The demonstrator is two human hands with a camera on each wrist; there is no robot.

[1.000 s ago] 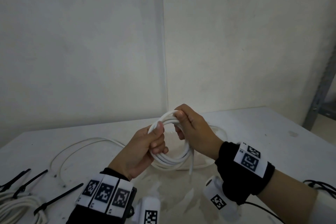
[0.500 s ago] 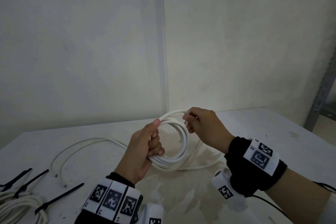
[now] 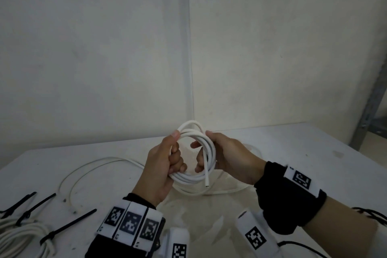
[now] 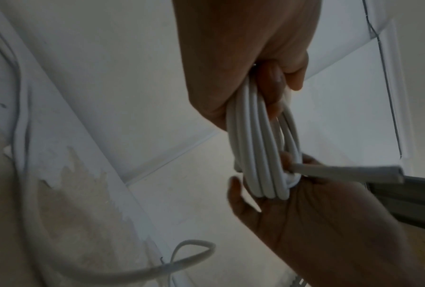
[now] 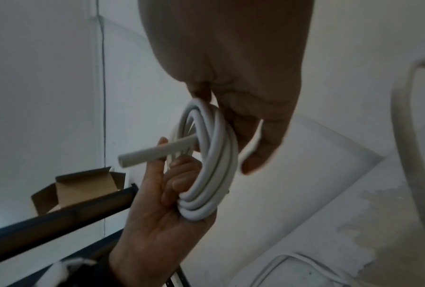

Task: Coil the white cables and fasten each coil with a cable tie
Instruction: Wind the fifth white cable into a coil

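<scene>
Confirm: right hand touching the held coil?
Touching. Head view: right hand wraps the white coil's right side; its fingers curl through the loop.

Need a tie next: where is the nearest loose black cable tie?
Head view, lower left: cable tie lies on the table, beside the left wrist, right of the finished coil.

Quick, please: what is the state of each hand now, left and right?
Left hand: closed, gripping the white cable coil.
Right hand: closed loosely around the same coil's other side.
</scene>
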